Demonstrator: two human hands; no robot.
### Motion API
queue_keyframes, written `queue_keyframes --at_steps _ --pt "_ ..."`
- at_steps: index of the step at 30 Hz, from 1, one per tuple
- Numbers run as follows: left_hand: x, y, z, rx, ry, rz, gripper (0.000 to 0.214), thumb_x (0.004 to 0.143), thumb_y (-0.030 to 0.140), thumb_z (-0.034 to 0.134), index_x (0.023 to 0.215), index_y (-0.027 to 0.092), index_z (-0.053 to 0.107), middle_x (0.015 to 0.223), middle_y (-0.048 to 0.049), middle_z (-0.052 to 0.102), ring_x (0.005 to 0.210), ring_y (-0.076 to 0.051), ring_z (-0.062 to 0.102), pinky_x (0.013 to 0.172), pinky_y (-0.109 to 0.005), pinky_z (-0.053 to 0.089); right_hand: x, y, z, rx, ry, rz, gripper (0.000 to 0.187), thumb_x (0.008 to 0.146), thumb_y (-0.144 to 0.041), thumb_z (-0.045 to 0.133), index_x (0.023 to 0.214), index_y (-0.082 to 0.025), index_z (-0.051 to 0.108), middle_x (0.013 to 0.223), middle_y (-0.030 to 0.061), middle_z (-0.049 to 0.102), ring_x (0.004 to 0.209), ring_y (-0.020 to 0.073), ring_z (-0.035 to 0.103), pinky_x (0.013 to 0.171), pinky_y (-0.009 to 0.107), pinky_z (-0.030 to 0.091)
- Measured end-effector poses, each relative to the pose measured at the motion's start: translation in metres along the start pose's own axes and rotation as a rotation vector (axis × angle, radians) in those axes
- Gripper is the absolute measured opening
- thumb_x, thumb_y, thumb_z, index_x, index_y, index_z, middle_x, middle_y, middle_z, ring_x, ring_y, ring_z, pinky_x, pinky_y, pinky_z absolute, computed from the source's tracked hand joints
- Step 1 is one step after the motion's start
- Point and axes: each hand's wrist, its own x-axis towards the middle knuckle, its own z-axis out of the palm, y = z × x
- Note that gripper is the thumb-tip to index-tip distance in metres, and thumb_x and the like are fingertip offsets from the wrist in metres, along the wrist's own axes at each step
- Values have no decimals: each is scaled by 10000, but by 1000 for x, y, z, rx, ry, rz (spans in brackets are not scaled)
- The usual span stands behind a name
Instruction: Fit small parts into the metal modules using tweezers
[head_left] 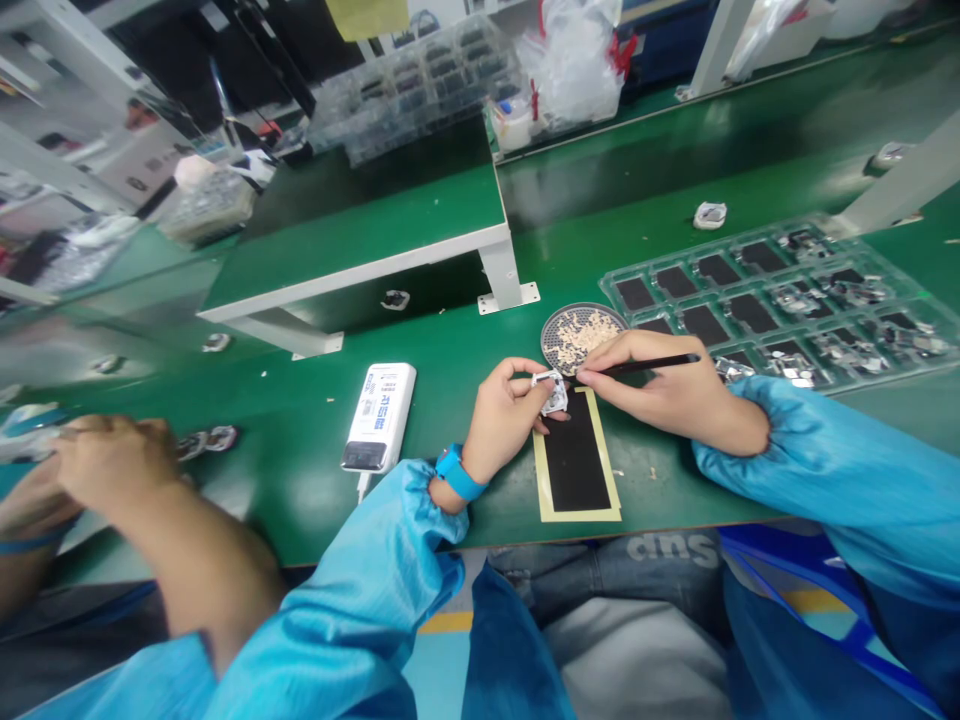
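My left hand [504,412] pinches a small white squarish housing [553,392] with dark and metallic parts inside. In my right hand [660,385] is a pair of slim black tweezers [656,364], held like a pen, its tip close to the right edge of the housing. Below both hands lies a black pad with a pale yellow border [576,465]. Just behind them stands a round dish [553,350] strewn with many tiny beige pieces. My fingers hide part of the housing.
Clear blister trays [750,310] with dark slots and small parts lie at right. A white power bank [380,415] with a cable is at left. Behind stands a green raised shelf [390,210]. A co-worker's hands [112,465] are at far left. Another white housing [709,215] sits further back.
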Motion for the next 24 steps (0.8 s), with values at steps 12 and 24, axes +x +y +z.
queue_keyframes --at_steps 12,24 --pt "1 0 1 -6 6 6 361 826 377 737 1013 165 512 741 -48 737 608 -204 747 406 -177 507 0 -1 3 25 7 -42 93 835 -198 757 893 -247 704 886 -5 765 840 181 735 797 323 594" --pt "1 -1 1 -9 15 3 360 831 373 738 1018 167 509 729 -44 736 619 -210 751 409 -178 502 0 1 4 -16 -65 -140 106 873 -176 714 947 -238 672 924 18 755 873 190 718 824 345 578"
